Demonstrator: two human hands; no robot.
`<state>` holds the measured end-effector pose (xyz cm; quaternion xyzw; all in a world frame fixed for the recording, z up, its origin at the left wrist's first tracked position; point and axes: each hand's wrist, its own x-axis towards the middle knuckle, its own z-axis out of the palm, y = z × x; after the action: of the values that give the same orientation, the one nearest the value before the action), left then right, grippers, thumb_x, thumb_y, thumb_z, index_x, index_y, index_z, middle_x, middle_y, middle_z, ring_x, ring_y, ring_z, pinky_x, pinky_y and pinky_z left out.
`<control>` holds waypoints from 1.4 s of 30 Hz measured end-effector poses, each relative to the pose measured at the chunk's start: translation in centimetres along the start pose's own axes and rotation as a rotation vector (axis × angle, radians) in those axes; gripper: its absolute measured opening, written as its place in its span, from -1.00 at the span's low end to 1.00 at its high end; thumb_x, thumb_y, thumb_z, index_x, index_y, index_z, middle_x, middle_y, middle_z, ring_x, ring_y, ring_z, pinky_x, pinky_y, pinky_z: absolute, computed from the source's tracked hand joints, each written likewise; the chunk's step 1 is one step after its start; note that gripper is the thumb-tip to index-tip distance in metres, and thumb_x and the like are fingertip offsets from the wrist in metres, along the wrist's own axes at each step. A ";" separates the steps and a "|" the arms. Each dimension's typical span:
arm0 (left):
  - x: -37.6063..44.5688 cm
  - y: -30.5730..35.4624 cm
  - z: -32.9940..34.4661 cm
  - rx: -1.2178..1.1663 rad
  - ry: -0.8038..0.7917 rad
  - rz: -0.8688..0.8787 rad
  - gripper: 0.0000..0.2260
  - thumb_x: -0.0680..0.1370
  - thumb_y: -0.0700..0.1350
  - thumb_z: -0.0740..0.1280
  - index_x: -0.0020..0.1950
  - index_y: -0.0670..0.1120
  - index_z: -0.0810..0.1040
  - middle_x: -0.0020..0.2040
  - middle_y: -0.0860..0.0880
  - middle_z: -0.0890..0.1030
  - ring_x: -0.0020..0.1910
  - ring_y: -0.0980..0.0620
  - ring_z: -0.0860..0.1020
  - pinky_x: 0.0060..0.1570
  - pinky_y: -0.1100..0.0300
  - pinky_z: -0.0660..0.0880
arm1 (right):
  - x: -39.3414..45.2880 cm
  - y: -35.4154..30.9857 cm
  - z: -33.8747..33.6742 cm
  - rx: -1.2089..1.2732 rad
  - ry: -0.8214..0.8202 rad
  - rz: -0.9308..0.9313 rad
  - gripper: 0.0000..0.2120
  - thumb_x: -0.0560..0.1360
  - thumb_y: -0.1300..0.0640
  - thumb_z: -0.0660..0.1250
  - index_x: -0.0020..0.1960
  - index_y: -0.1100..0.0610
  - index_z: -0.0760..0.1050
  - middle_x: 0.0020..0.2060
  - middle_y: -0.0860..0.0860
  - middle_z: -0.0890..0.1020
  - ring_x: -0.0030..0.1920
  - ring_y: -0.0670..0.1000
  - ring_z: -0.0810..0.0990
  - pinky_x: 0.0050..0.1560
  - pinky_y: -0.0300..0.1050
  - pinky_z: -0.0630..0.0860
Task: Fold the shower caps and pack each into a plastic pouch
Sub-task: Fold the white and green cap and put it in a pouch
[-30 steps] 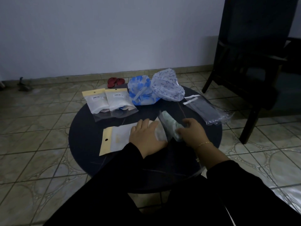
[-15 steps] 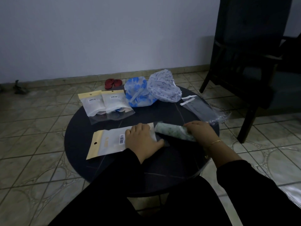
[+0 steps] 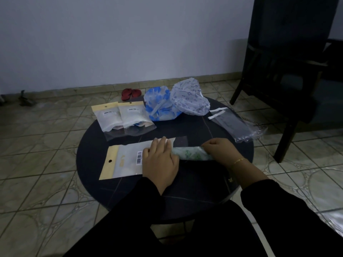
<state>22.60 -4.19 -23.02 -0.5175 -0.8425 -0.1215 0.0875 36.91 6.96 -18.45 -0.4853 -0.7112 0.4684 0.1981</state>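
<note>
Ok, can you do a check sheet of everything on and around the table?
Surface: round dark table, dim light.
Job's things: folded green cap at the mouth of the flat pouch; two filled pouches at the back left; blue cap and white patterned cap unfolded; clear empty pouches at the right.
Clutter: nothing seen.
Hands: left hand presses the flat pouch; right hand grips the green cap.
Cables: nothing seen.
Surroundings: tiled floor, red sandals, dark chair, plain wall.
</note>
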 end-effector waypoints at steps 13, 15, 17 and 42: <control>2.0 -1.4 -3.7 0.085 -0.458 0.090 -0.27 0.43 0.44 0.07 0.47 0.03 0.23 0.44 -0.01 0.27 0.37 -0.10 0.27 0.27 -0.04 0.20 | 0.7 -0.4 0.7 -0.382 0.016 -0.100 -0.73 0.52 0.23 0.16 0.06 0.10 0.61 0.18 0.16 0.49 0.09 0.13 0.53 0.06 -0.18 0.40; 1.8 -2.0 -4.1 0.131 -0.430 0.142 -0.18 0.35 0.53 0.07 0.48 0.09 0.21 0.44 0.01 0.24 0.37 -0.08 0.24 0.28 -0.01 0.18 | 0.9 -0.4 0.6 -0.395 0.007 -0.102 -0.73 0.52 0.23 0.17 0.06 0.08 0.61 0.19 0.18 0.46 0.10 0.15 0.53 0.11 -0.17 0.40; 1.5 -2.2 -3.9 0.089 -0.369 0.164 -0.16 0.34 0.53 0.11 0.50 0.11 0.15 0.49 0.04 0.15 0.43 -0.05 0.15 0.32 0.01 0.11 | 0.9 -0.6 0.8 -0.403 -0.003 -0.114 -0.73 0.52 0.24 0.17 0.07 0.09 0.61 0.21 0.21 0.46 0.15 0.16 0.51 0.17 -0.14 0.40; 3.5 -2.4 -2.0 -0.111 -0.482 0.163 -0.12 0.24 0.48 0.33 0.48 0.27 0.11 0.54 0.06 0.06 0.51 0.01 0.03 0.42 -0.01 -0.04 | -0.3 -2.1 4.7 -0.255 -0.094 -0.208 -0.69 0.54 0.28 0.18 0.27 0.15 0.44 0.25 0.13 0.27 0.11 0.12 0.48 0.12 -0.26 0.35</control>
<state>18.92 -2.82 -20.43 -0.6017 -0.7865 -0.0335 -0.1347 32.50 4.33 -18.83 -0.4078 -0.8197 0.3736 0.1489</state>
